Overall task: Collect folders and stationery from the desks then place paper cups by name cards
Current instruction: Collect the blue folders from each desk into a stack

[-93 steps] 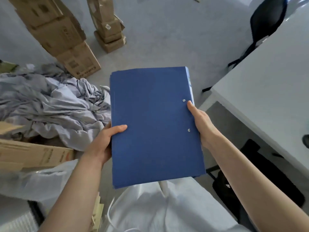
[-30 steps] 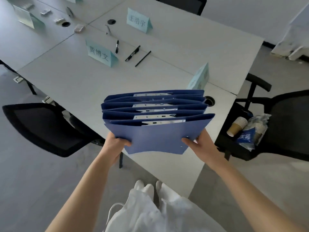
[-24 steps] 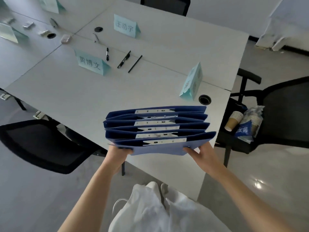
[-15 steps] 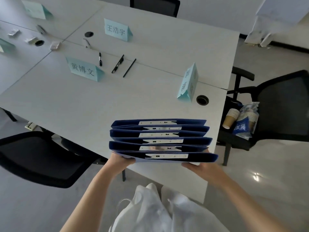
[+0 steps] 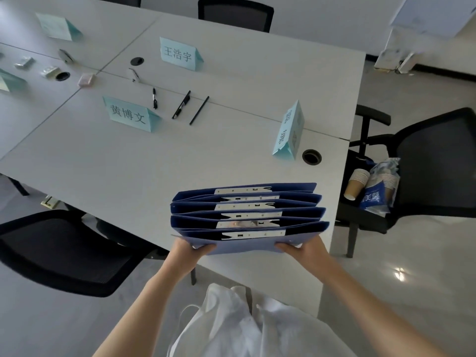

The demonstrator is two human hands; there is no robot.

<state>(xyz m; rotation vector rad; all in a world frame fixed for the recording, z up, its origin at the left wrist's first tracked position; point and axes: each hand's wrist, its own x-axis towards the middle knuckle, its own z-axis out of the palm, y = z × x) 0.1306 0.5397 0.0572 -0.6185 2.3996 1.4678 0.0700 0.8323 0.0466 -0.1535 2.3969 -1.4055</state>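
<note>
White desks (image 5: pixel 108 161) hold pens (image 5: pixel 181 104) and name cards (image 5: pixel 130 115); both hands, left hand (image 5: pixel 192 249) and right hand (image 5: pixel 305 249), clasp the fanned blue folders (image 5: pixel 248 215), probably to be set down before gathering stationery.

Pretty clearly an office meeting room. You've got several plain white rectangular desks (image 5: pixel 180 161) pushed together into one big table, each with a round black cable hole (image 5: pixel 311 156) cut in the top. Folded pale teal paper name cards (image 5: pixel 177 54) with printed Chinese names stand at the seats, and black pens (image 5: pixel 181 105) lie loose between them. Black mesh-backed office chairs (image 5: pixel 59 251) sit around the edges, one on the right holding a stack of brown paper cups (image 5: pixel 356 182) beside a plastic-wrapped sleeve of more. Grey polished floor (image 5: pixel 401 279), bare white walls. A fanned bunch of blue card folders with metal clip strips (image 5: pixel 247 215) fits the paperwork vibe too.
</note>
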